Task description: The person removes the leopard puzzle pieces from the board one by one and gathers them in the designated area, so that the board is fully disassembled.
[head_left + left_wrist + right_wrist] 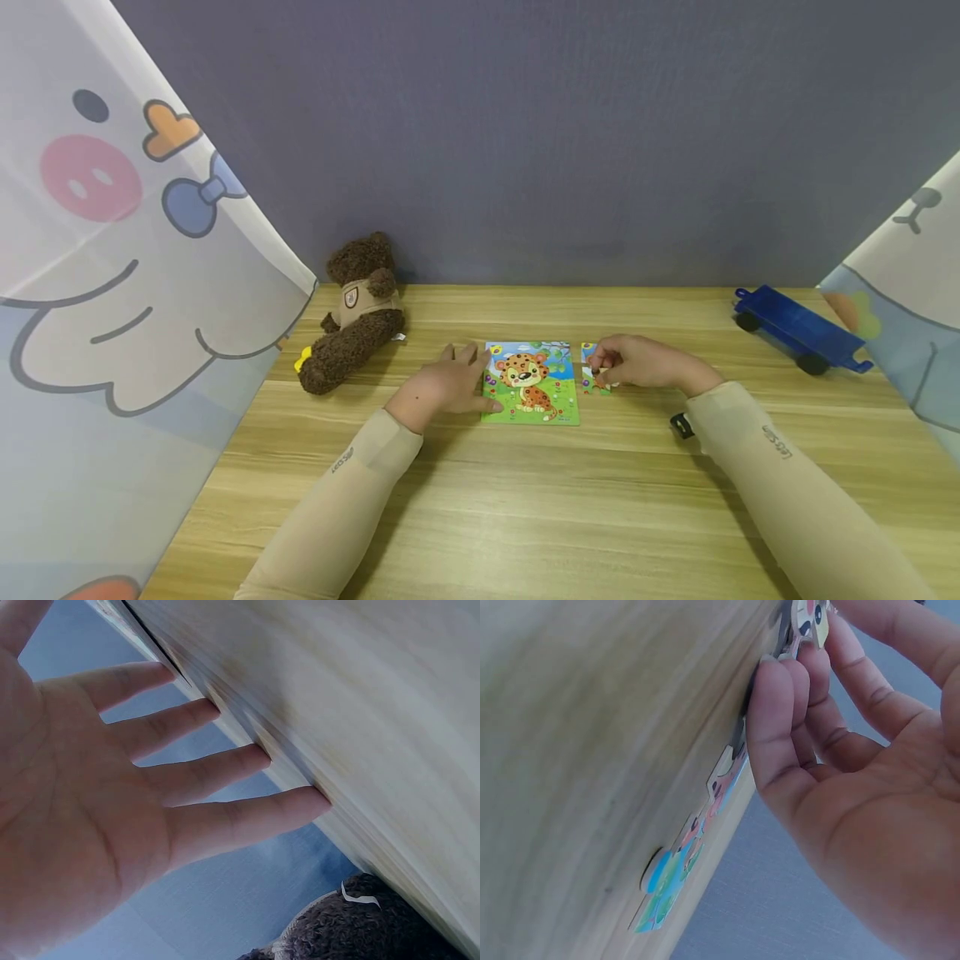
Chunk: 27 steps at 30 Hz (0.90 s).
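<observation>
A square leopard picture card [531, 396] lies on the wooden table between the two hands. My left hand [448, 385] is at its left edge, fingers spread and the thumb over the lower left of the picture. The left wrist view shows those fingers straight, with their tips on the tabletop. My right hand [643, 363] pinches a jigsaw puzzle piece [806, 616] printed with an eye and some pink, partly hidden by the fingers. Beneath and beside that hand, joined puzzle pieces [667, 889] in blue, green and orange lie just right of the card.
A brown teddy bear [352, 354] in a beige top lies at the back left. A blue toy wagon [802, 323] with black wheels stands at the back right. The grey partition [555, 167] rises behind the table, with cartoon-print curtains [150, 333] at the sides.
</observation>
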Tool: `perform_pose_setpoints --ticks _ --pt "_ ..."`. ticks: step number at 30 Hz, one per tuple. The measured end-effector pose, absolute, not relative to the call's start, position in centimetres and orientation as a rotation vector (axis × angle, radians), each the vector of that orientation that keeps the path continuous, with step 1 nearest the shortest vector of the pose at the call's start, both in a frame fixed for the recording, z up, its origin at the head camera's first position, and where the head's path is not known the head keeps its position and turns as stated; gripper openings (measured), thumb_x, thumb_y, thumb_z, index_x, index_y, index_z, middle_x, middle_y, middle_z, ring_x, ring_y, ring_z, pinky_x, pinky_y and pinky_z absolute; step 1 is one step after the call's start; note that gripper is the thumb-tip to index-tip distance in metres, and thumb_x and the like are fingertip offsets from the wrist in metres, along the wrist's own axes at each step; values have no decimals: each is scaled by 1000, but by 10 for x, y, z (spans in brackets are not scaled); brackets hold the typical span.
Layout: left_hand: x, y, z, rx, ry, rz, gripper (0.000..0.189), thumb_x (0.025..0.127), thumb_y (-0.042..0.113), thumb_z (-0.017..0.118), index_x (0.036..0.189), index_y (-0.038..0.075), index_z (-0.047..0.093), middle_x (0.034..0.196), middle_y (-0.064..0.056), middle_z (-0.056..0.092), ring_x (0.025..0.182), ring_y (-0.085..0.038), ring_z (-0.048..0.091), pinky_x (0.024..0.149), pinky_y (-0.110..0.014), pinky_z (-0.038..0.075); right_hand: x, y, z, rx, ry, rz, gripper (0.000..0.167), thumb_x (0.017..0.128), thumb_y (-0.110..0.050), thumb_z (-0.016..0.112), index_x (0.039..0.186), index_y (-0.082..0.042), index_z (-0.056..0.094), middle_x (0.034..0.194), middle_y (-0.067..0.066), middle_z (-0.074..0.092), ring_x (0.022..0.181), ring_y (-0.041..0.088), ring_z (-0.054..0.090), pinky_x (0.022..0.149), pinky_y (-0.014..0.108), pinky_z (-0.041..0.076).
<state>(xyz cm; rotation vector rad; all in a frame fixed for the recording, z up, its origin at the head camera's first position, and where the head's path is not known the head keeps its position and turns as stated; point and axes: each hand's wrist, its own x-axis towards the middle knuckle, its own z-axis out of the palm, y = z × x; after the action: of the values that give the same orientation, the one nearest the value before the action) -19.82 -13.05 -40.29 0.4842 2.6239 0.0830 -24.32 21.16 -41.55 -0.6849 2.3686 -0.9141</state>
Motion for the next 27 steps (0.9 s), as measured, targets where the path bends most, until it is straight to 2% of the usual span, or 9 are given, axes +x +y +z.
perform_pose_setpoints --ticks 6,12,20,27 --pt "-198 -130 -402 473 2617 82 102 98 71 62 174 20 16 183 -13 7 164 -57 9 121 -79 34 -244 211 -418 -693 2371 -917 7 102 -8 70 107 -4 68 93 8 66 79 15 53 66 24 46" --pt "-198 -130 -402 471 2619 77 102 98 71 62 174 20 16 183 -13 7 164 -57 9 121 -79 34 -243 210 -416 -697 2419 -905 6 101 -5 68 106 -4 68 89 4 60 79 14 50 66 23 42" --pt "-199 -130 -403 469 2623 96 103 97 71 63 174 21 17 183 -13 7 164 -57 9 121 -78 35 -243 208 -410 -673 2455 -893 11 103 -14 71 110 -6 70 88 3 60 74 14 49 64 25 44" --pt "-199 -130 -400 469 2613 129 103 97 70 65 174 20 18 182 -14 9 164 -57 10 123 -76 34 -239 202 -406 -721 2448 -919 10 103 -10 68 110 -3 69 88 3 59 78 14 50 67 25 44"
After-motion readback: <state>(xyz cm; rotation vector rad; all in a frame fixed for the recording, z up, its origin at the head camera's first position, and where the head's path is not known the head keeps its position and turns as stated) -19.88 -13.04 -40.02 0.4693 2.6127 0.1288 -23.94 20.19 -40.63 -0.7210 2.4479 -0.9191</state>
